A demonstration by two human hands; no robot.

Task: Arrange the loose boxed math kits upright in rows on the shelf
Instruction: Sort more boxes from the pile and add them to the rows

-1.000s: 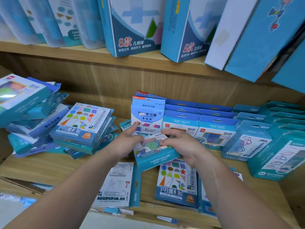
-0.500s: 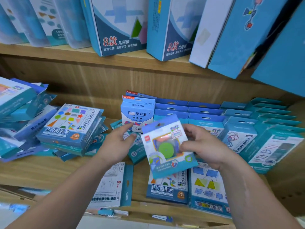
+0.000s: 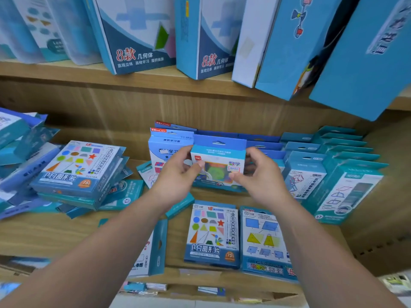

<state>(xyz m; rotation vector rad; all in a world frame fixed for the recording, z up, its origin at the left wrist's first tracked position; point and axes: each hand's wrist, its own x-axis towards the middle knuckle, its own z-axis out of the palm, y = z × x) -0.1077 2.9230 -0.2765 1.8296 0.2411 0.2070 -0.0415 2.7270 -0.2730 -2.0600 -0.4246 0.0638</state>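
Holds a blue box [image 3: 219, 152] upright on the shelf [image 3: 44, 236], at the front of the middle row of standing boxes [image 3: 307, 165]. Pinches its left edge with the left hand [image 3: 180, 174] and its right edge with the right hand [image 3: 260, 176], each grip closed on it.

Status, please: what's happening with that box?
Both busy: left hand and right hand hold the kit box by its sides. Box upright, in front of the standing row. No blocker; flat kits lie nearer.
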